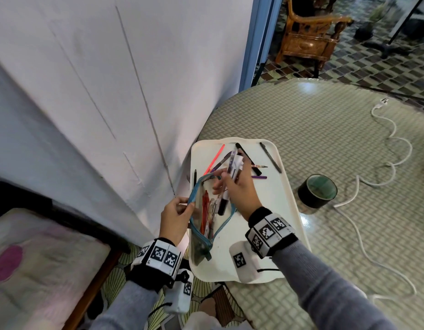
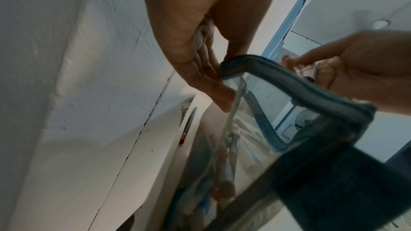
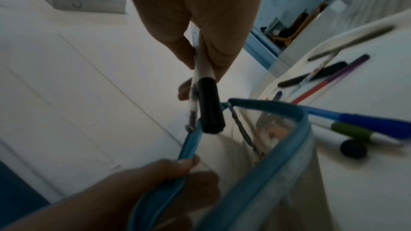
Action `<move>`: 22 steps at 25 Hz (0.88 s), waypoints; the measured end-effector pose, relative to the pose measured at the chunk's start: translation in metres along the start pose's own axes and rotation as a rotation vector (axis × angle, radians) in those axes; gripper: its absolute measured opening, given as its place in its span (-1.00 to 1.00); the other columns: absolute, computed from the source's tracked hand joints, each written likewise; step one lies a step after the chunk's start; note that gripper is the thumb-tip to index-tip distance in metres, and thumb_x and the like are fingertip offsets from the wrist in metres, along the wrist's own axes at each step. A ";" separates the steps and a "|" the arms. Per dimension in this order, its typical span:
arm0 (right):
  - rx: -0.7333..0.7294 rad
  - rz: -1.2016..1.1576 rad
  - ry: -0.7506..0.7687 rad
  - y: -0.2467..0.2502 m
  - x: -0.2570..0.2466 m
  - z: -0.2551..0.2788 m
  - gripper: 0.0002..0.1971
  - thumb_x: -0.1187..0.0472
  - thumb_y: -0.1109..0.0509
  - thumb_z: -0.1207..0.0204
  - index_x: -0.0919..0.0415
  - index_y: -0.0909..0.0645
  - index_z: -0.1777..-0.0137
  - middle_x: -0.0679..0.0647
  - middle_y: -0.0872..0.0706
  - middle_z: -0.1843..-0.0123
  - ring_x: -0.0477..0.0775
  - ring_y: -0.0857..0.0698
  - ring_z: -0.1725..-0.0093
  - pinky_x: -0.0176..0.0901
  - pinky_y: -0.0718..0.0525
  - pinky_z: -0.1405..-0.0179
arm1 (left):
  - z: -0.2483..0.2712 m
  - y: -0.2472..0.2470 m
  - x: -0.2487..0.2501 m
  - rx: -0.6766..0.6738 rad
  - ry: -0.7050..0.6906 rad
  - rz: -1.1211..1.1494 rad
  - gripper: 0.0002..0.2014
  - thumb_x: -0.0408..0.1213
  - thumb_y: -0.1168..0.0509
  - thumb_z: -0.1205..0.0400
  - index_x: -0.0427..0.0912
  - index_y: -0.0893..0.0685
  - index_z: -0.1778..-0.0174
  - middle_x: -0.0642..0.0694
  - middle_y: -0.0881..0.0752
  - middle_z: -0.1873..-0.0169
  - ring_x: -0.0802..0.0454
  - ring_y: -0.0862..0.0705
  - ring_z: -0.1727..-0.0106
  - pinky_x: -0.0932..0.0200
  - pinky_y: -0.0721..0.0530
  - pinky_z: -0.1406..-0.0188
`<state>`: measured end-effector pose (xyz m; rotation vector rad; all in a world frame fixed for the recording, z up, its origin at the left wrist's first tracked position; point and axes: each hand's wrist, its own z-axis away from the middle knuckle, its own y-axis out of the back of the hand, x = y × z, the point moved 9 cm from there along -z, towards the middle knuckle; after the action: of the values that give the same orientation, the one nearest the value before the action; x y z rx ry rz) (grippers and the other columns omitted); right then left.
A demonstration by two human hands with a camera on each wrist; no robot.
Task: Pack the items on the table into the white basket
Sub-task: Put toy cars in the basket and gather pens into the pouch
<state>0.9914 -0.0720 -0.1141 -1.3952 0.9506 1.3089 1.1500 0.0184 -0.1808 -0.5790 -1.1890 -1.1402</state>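
Soft clear pouch (image 1: pixel 207 217) pinched open; slim markers (image 1: pixel 232 172) gripped.

Clear glossy plastic pouch (image 1: pixel 207 215), blue cloth trim; smooth white plastic tray (image 1: pixel 273 201)

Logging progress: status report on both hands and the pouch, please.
Left hand pinches clear pouch rim open. Right hand grips markers, lowering into pouch. Loose pens on white tray.

The head view is evenly daylit and fairly sharp, with glare spots on the worktop (image 1: pixel 325 129) and bent lines toward the edges. Both wrist views are dimmer, backlit and motion-blurred, their close foregrounds out of focus.
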 end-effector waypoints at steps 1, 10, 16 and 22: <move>-0.036 -0.032 -0.026 -0.010 0.005 0.003 -0.37 0.56 -0.11 -0.62 0.03 -0.04 -0.55 0.22 -0.61 0.07 -0.01 -0.69 0.35 0.02 -0.76 0.24 | 0.000 0.001 0.000 0.003 -0.004 -0.004 -0.91 -0.36 -0.30 -0.65 -0.10 -0.62 0.14 -0.22 -0.81 0.21 -0.13 -0.80 0.14 0.02 -0.77 0.24; -0.142 0.695 -0.059 -0.023 0.057 0.018 -0.64 0.24 -0.28 -0.63 0.18 -0.45 -0.41 0.07 -0.51 -0.26 -0.04 -0.55 -0.20 -0.26 -0.55 -0.24 | 0.002 0.005 -0.001 0.012 -0.020 -0.041 -0.92 -0.34 -0.29 -0.65 -0.07 -0.62 0.13 -0.17 -0.82 0.21 -0.08 -0.79 0.13 0.05 -0.75 0.25; 0.295 0.659 0.032 0.058 0.040 -0.017 -0.80 0.48 -0.23 -0.54 0.24 -0.62 0.01 0.21 -0.63 -0.08 -0.04 -0.55 0.11 -0.41 -0.43 0.12 | 0.002 0.010 -0.004 0.046 -0.010 0.009 -0.95 -0.36 -0.28 -0.66 -0.17 -0.63 0.10 -0.18 -0.82 0.24 -0.11 -0.81 0.15 -0.09 -0.78 0.14; 0.115 0.879 -0.307 0.080 0.106 -0.035 -0.70 0.34 -0.41 -0.52 0.26 -0.57 -0.25 0.26 -0.63 -0.18 0.18 -0.63 -0.13 -0.16 -0.53 -0.09 | 0.005 0.015 -0.007 0.076 0.030 0.069 -0.91 -0.39 -0.27 -0.66 -0.15 -0.61 0.13 -0.15 -0.82 0.31 -0.04 -0.82 0.24 -0.12 -0.77 0.13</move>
<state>0.9357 -0.1173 -0.2307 -0.6376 1.4625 1.9892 1.1620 0.0307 -0.1826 -0.5395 -1.1730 -1.0376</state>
